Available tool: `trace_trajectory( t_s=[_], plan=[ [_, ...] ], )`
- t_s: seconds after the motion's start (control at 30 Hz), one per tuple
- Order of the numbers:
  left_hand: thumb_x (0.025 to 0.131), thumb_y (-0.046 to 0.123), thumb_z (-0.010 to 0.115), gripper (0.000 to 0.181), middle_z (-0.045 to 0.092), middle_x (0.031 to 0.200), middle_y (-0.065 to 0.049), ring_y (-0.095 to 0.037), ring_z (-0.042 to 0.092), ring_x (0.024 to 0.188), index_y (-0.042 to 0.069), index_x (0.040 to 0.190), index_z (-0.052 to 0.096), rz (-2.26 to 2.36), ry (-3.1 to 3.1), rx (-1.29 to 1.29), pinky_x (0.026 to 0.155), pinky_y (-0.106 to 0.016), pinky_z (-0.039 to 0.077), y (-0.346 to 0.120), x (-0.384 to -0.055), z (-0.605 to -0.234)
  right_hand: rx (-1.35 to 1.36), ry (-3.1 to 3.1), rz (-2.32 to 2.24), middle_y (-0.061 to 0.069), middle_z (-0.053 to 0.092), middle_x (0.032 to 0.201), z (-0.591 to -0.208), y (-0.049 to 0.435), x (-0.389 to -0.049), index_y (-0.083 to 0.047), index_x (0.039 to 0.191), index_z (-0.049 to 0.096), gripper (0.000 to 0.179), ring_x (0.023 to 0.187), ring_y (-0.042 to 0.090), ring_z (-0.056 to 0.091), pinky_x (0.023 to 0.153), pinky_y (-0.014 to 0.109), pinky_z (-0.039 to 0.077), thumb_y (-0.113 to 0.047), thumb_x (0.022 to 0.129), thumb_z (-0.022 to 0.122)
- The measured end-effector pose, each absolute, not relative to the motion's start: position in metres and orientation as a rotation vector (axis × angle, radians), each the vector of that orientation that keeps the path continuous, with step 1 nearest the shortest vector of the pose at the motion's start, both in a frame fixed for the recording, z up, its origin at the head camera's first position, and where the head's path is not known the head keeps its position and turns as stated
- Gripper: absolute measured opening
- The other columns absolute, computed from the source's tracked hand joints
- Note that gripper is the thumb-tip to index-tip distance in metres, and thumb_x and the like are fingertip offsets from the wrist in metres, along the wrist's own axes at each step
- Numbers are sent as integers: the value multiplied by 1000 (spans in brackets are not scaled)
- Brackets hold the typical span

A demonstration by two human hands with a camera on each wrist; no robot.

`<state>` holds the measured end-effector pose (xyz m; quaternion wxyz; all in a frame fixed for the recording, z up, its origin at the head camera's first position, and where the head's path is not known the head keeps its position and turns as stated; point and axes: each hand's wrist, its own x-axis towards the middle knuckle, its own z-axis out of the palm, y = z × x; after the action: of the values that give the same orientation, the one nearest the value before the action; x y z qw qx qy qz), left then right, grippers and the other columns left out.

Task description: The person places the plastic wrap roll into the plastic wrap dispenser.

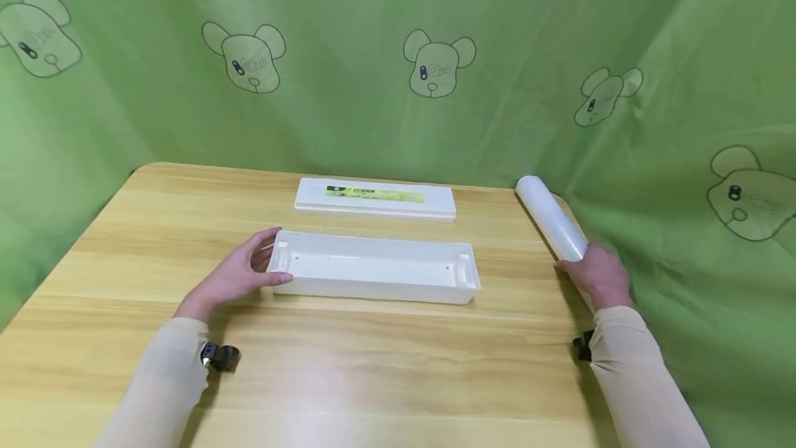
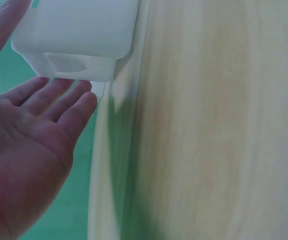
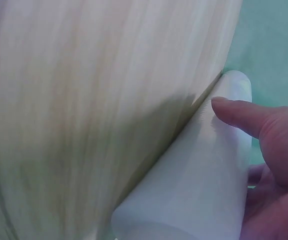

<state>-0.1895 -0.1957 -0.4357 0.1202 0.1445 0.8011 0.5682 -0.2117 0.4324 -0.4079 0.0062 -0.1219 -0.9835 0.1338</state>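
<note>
A long white plastic box (image 1: 376,288), lidless, sits mid-table with its hollow inside facing up. My left hand (image 1: 239,272) holds its left end, thumb along the near corner and fingers at the far corner. In the left wrist view those fingers (image 2: 74,110) meet the end of the box (image 2: 79,30). At the table's right edge lies a roll of cling film (image 1: 550,216), slanting away from me. My right hand (image 1: 597,274) grips its nearer part. In the right wrist view the thumb (image 3: 239,114) rests across the roll (image 3: 199,175), with the other fingers partly hidden behind it.
Behind the box lies a flat white lid (image 1: 376,200) with a yellow-green label, near the table's back edge. The wooden table (image 1: 373,365) has rounded corners. Green curtains (image 1: 348,109) with bear-head drawings hang close behind it and along both sides.
</note>
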Motion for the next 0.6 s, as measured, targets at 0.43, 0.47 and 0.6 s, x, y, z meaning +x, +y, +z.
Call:
trace_trajectory(
  t_s=[0.43, 0.47, 0.6],
  plan=[
    [84, 23, 80, 100, 17, 159, -22, -41, 25, 141, 1, 155, 14, 1672, 2316, 424, 114, -47, 25, -195, -189, -437, -394, -3045, 558, 43, 50, 113, -405, 432, -204, 22, 128, 39, 84, 93, 53, 53, 74, 59, 49, -36, 81, 78],
    [84, 24, 80, 100, 17, 159, -22, -41, 25, 141, 1, 155, 15, 1667, 2318, 422, 114, -47, 25, -195, -189, -437, -390, -3047, 559, 43, 50, 113, -404, 432, -203, 22, 129, 39, 84, 94, 53, 53, 75, 59, 48, -35, 81, 78],
    [84, 24, 80, 99, 17, 159, -22, -42, 25, 141, 1, 155, 14, 1668, 2318, 420, 114, -48, 25, -195, -189, -438, -367, -3057, 550, 42, 49, 114, -401, 431, -202, 21, 130, 38, 84, 95, 52, 52, 76, 60, 48, -35, 81, 78]
  ],
)
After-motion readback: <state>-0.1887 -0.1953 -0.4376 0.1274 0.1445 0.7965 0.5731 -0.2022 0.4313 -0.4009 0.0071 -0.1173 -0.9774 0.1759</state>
